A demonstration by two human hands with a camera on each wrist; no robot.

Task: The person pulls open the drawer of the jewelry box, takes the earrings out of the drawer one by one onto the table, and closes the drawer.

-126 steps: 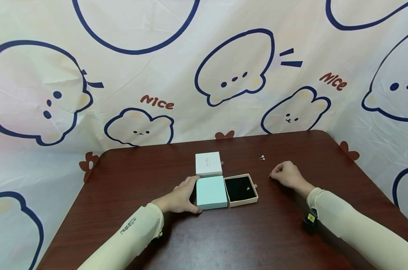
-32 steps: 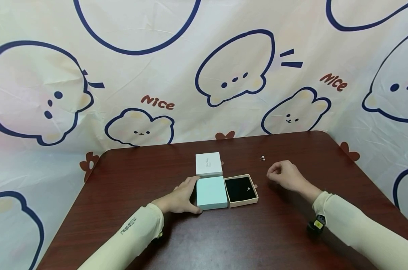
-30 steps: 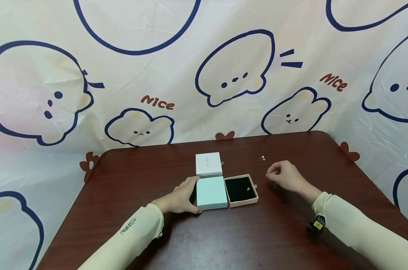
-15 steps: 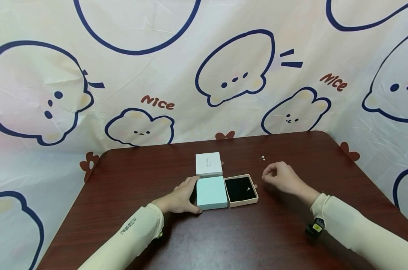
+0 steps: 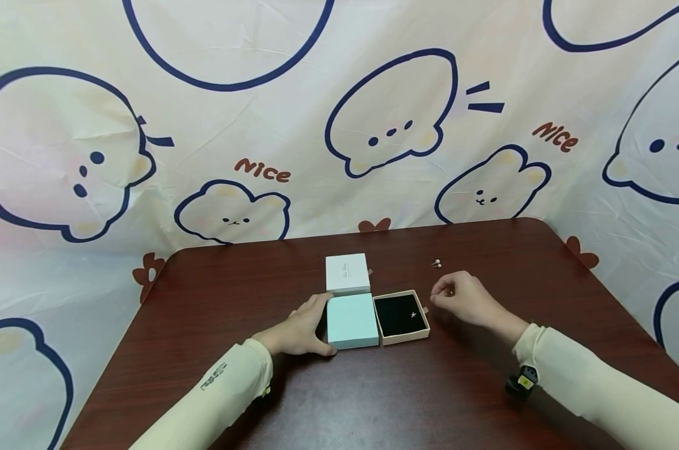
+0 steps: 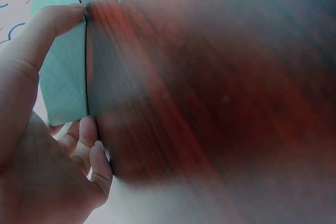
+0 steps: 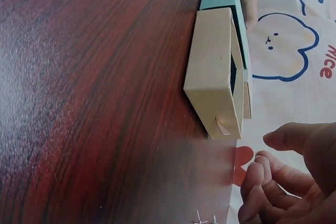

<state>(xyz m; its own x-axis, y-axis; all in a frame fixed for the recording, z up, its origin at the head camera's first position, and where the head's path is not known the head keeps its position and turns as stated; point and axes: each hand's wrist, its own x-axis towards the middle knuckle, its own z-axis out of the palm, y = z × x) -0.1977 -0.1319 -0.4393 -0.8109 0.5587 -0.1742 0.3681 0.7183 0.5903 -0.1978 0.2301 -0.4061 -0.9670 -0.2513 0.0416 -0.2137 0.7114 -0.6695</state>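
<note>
My left hand [image 5: 300,325] grips the light-blue box [image 5: 351,320], thumb at its front edge and fingers at the far side. Beside its right side lies a cream drawer tray [image 5: 405,338] with a black foam insert, a ribbon tab and a small star-like stud earring [image 5: 413,314] on the foam. My right hand [image 5: 465,300] hovers just right of the tray, thumb and forefinger tips brought close in a pinch. The tiny stud earring in that pinch is too small or hidden to make out now. In the right wrist view the thumb [image 7: 286,136] lies opposite the curled fingers [image 7: 262,174].
Behind the light-blue box stands a white box [image 5: 347,273] with printed lettering. A pair of pearl stud earrings [image 5: 436,264] lies on the dark wooden table [image 5: 249,275], beyond my right hand. A patterned cloth [image 5: 395,200] hangs behind the table.
About four seconds ago my right hand pinched a small shiny stud at the tabletop. Since then it has moved left, close to the tray. My left hand and the boxes stay put.
</note>
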